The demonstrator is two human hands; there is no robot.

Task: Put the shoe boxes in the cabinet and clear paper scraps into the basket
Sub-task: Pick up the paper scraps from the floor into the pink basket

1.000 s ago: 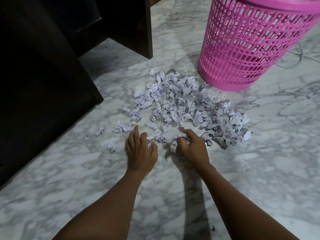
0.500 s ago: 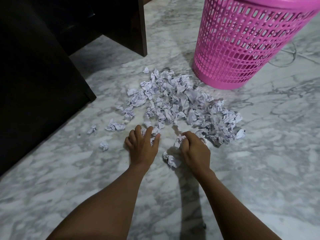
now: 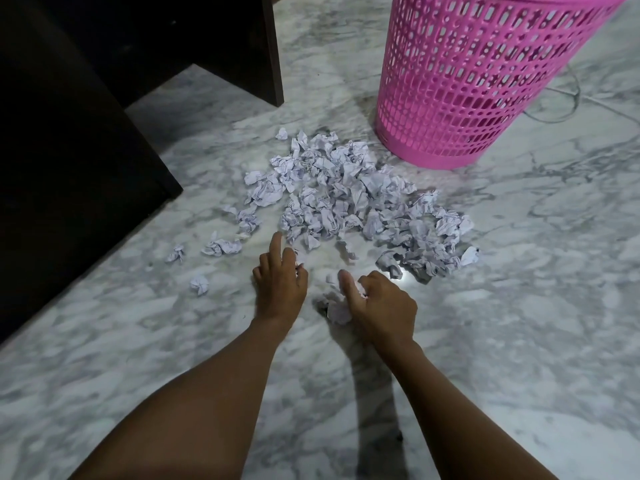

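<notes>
Right hand (image 3: 381, 303): fingers and thumb clenched round a crumpled scrap (image 3: 337, 311), low over the marble floor (image 3: 519, 341). Left hand (image 3: 280, 285): index finger straight, other fingers curled; grip cannot be told. Paper scraps (image 3: 346, 195) lie heaped on the floor beyond both hands, just beside the pink basket (image 3: 467, 81)

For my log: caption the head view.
Right hand grips paper scraps, left hand alongside, near the pile and pink basket.

Grey-veined white marble floor (image 3: 519, 306) throughout. Thin cable (image 3: 575, 103) looped on it at two o'clock. Small dark speck (image 3: 400, 436) at six.
</notes>
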